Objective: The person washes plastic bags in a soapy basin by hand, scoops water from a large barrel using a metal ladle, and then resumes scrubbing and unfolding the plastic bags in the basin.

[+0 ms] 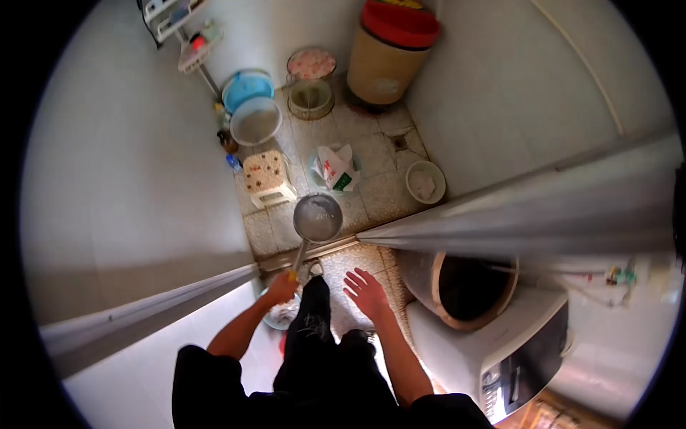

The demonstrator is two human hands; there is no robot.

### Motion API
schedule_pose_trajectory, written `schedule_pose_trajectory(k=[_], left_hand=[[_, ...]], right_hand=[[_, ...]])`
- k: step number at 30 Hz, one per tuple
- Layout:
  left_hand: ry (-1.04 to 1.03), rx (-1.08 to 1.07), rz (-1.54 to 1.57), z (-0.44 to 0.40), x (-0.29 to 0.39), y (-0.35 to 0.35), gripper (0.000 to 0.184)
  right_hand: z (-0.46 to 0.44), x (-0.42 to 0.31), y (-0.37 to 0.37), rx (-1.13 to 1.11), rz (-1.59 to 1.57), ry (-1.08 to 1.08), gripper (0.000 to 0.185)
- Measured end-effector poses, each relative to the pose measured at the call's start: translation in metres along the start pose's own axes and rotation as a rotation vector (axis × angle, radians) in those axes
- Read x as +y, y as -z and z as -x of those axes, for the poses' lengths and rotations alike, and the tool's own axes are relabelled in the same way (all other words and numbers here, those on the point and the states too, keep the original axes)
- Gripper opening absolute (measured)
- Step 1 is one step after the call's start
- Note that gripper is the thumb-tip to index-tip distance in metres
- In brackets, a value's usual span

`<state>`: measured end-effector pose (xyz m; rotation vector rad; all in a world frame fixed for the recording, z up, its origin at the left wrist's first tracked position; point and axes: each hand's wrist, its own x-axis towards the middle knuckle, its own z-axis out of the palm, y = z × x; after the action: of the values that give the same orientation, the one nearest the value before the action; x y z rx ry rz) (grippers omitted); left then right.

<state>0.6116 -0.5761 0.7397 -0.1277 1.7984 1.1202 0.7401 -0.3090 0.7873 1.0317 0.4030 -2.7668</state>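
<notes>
My left hand (283, 287) is wrapped round the yellow-ended handle of a long-handled metal pan (318, 219). The pan is held out ahead of me, over the door sill, and looks grey inside. My right hand (366, 292) hangs free with its fingers spread and nothing in it. Beyond the pan, a light green basin (314, 171) on the tiled floor holds a white plastic bag (336, 168) with red and green print. Left of that basin stands a small stool (266, 174) with a patterned top.
A blue basin (248, 85) and a whitish basin (255, 121) stand by the left wall. A tall bin with a red top (391, 61) is at the back. A small basin (409, 182) sits right. A grey curtain (529, 214) and a microwave (514, 379) flank my right side.
</notes>
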Motion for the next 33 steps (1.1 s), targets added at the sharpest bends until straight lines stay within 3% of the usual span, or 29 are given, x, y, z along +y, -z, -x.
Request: schedule_pose_trajectory(k=[2,3,4,5,6,7,12,19,21,25,30,33], left_hand=[[-0.126,0.044,-0.092,-0.060,0.006,0.022,0.017],[-0.580,-0.042,-0.488,-0.140,-0.057,0.038,0.019],[-0.214,0.007,-0.027,-0.160,-0.042,0.037,0.024],[-0.697,0.015,-0.397,-0.193,-0.053,0.049,0.027],[0.045,-0.066,0.185,-0.197,-0.007,0.048,0.025],[0.093,0.024,0.192,-0.215,0.016,0.046,0.022],[0.162,0.168,-0.015,-0.330,0.062,0.043,0.024],[0.183,0.269,-0.446,-0.389,0.118,0.035,0.027],[0.074,0.399,-0.695,-0.387,0.129,0.033,0.025],[0.035,0.543,-0.841,-0.373,0.149,0.037,0.025],[0.024,0.627,-0.943,-0.353,0.162,0.054,0.043],[-0.095,0.702,-1.063,-0.334,0.167,0.067,0.050]], right_hand=[[-0.042,-0.007,-0.006,0.028,0.050,0.024,0.046],[-0.059,-0.008,-0.007,0.109,0.057,0.027,0.047],[-0.072,-0.012,-0.007,0.105,0.062,0.066,0.046],[-0.080,-0.015,-0.008,0.115,0.067,0.112,0.045],[-0.087,-0.019,-0.010,0.164,0.103,0.126,0.047],[-0.097,-0.024,-0.013,0.194,0.148,0.142,0.049],[-0.109,-0.031,-0.022,0.276,0.091,0.190,0.047],[-0.103,-0.015,-0.003,0.399,-0.049,0.206,0.046],[-0.110,-0.018,-0.011,0.418,-0.154,0.243,0.047],[-0.132,-0.038,-0.033,0.375,-0.262,0.291,0.050],[-0.155,-0.054,-0.051,0.256,-0.244,0.333,0.051],[-0.149,-0.058,-0.067,0.231,-0.256,0.329,0.052]])
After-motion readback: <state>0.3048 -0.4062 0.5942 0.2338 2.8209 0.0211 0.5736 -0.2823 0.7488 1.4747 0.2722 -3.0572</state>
